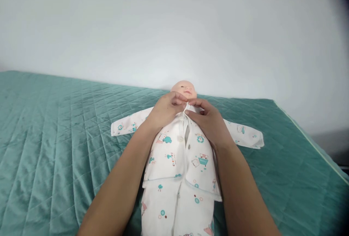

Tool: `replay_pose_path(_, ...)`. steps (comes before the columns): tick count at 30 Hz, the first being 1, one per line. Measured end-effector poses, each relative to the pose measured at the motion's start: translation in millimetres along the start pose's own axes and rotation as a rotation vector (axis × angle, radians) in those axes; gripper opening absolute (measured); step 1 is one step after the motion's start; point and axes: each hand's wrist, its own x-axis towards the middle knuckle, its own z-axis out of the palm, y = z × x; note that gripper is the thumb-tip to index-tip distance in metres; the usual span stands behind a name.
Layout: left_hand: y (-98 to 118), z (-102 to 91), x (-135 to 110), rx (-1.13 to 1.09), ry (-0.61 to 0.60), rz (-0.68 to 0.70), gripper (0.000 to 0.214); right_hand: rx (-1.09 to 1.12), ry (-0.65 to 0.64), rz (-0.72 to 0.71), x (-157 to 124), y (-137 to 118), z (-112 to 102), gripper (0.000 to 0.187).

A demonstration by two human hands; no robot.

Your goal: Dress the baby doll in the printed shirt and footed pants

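Observation:
A baby doll (186, 87) lies on its back, dressed in a white printed baby jacket (170, 156) and matching trousers (160, 207). Just below the doll's chin, my left hand (167, 107) pinches one front edge of the jacket at the collar. My right hand (205, 114) pinches the opposite edge, with the two hands nearly touching. Lower down, the jacket front gapes a little, and a button (180, 139) shows on the left flap. Both sleeves are spread out to the sides. My fingers partly hide the collar.
A green quilted cover (62, 138) lies under the doll, with its piped edge (308, 138) running down on the right. Behind the doll's head stands a white wall (163, 28).

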Motion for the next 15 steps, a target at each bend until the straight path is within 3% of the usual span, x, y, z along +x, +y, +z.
replay_pose_path(7, 5.9, 4.4, -2.8, 0.052, 0.030, -0.065, 0.027, 0.054, -0.056, 0.009, -1.9, -6.5, -0.5, 0.021)
replay_pose_path(15, 5.3, 4.0, -0.9, -0.091, 0.033, -0.069, 0.037, 0.030, -0.054, 0.030, -1.2, -5.1, 0.6, 0.025)
